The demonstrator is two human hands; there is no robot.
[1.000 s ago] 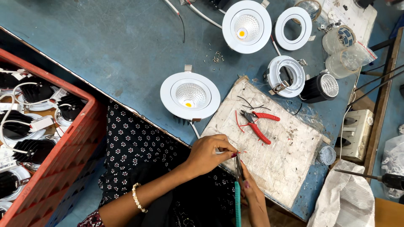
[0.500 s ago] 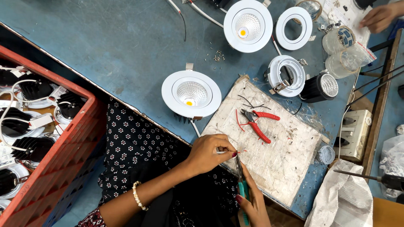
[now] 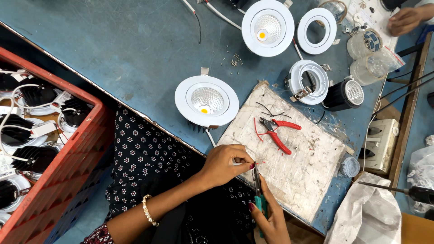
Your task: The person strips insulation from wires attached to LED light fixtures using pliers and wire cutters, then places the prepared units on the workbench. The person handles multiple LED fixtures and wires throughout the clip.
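- The left hand (image 3: 224, 163) pinches a thin wire end (image 3: 258, 163) at the near edge of the white work pad (image 3: 298, 167).
- The right hand (image 3: 270, 216) grips teal-handled tweezers (image 3: 257, 190); since a second ago their tip has risen to the wire.
- Red pliers (image 3: 275, 131) lie untouched mid-pad; a white downlight (image 3: 206, 100) sits just left of it.

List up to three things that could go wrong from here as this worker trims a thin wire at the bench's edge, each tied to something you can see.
1. The cutter in the right hand closes right beside the left hand pinching the wire; a slip might nick its fingers.
2. Work sits at the edge of the board, so offcuts may drop onto the lap.
3. Pulling the wire could drag the white lamp nearby.
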